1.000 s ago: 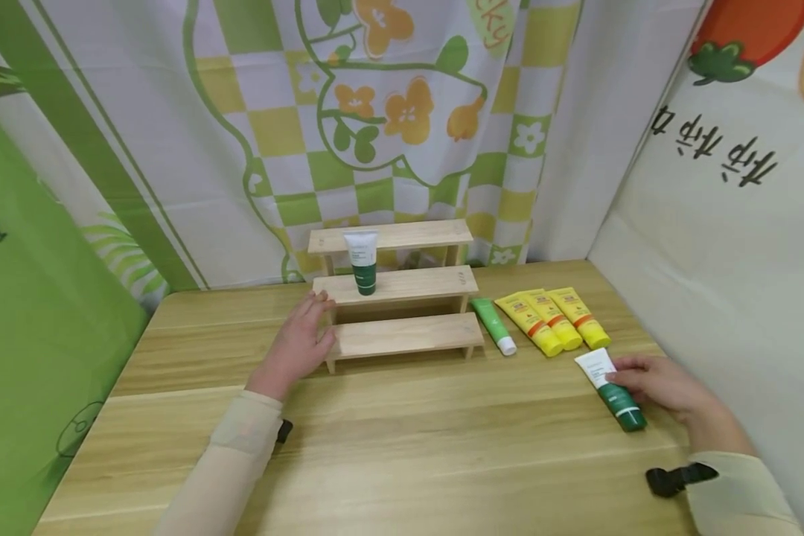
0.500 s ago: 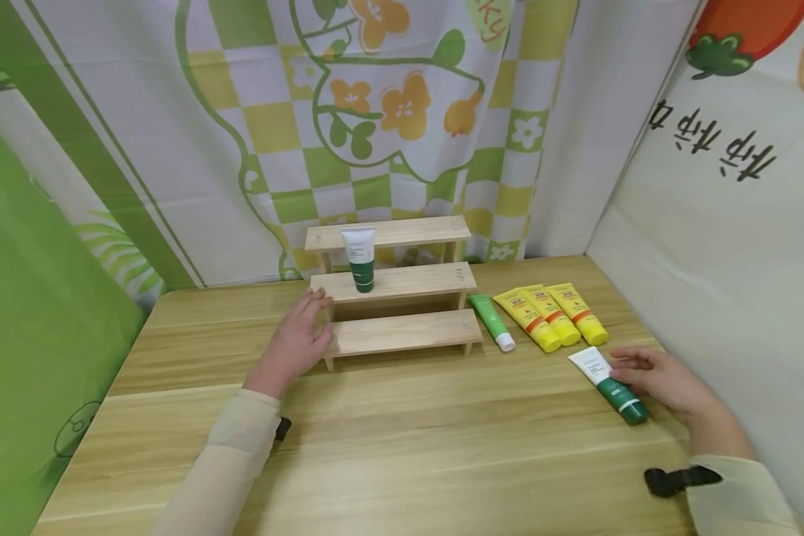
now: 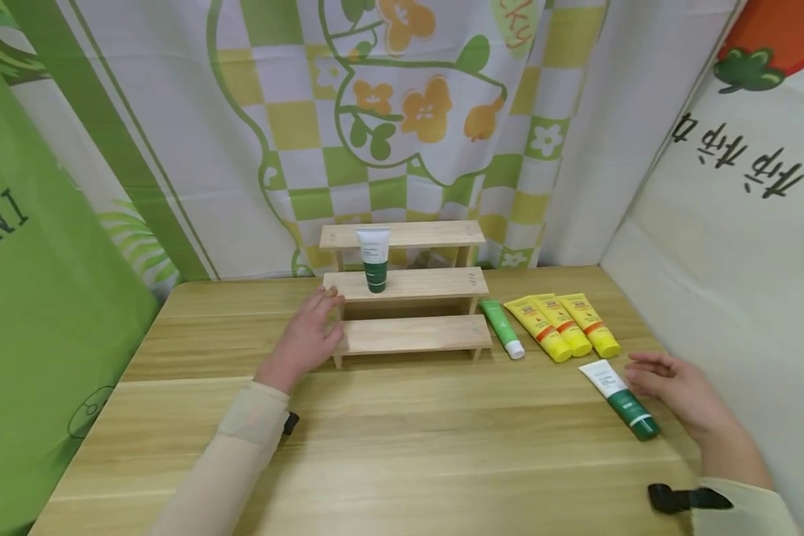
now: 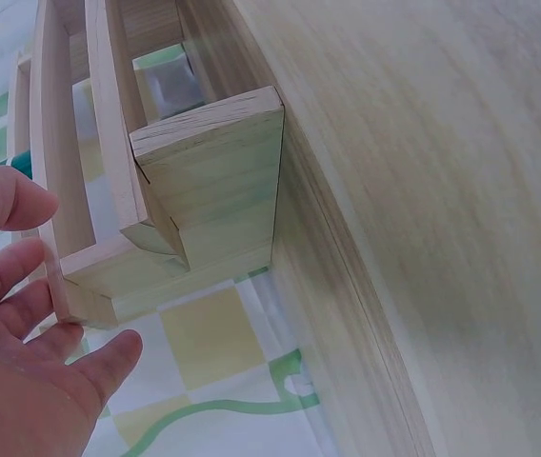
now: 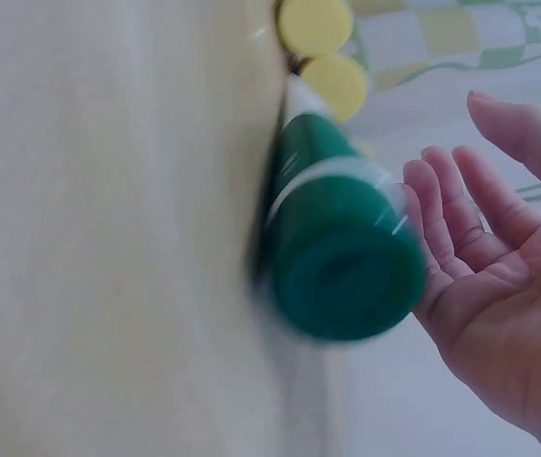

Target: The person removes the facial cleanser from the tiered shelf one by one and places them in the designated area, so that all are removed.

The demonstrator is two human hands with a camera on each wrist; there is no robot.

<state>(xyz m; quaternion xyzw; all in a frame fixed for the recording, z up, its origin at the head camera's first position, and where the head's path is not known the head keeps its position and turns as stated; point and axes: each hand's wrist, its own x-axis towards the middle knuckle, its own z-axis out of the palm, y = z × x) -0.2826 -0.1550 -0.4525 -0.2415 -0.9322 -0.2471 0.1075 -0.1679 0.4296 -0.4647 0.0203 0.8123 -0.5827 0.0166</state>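
A three-tier wooden stand (image 3: 415,334) sits at the back of the table. On its middle step stands a white and dark green squeeze tube (image 3: 374,260), cap down. My left hand (image 3: 306,336) touches the left end of the stand, and in the left wrist view its fingers (image 4: 23,309) lie loosely at the end of a step. A second white and dark green tube (image 3: 621,400) lies on the table at the right. My right hand (image 3: 683,394) is just beside it with loosely bent fingers and the thumb apart, as the right wrist view shows; it holds nothing.
Right of the stand lies a light green tube (image 3: 502,329) with a white cap. Several yellow tubes (image 3: 566,326) lie side by side farther right. A patterned curtain (image 3: 388,179) hangs behind the table (image 3: 402,447), and a white printed cloth (image 3: 744,260) borders it on the right.
My right hand has drawn off the lying tube to its right; the fingers and thumb overlapped it before. The left hand stays at the stand. The head view has shifted slightly.
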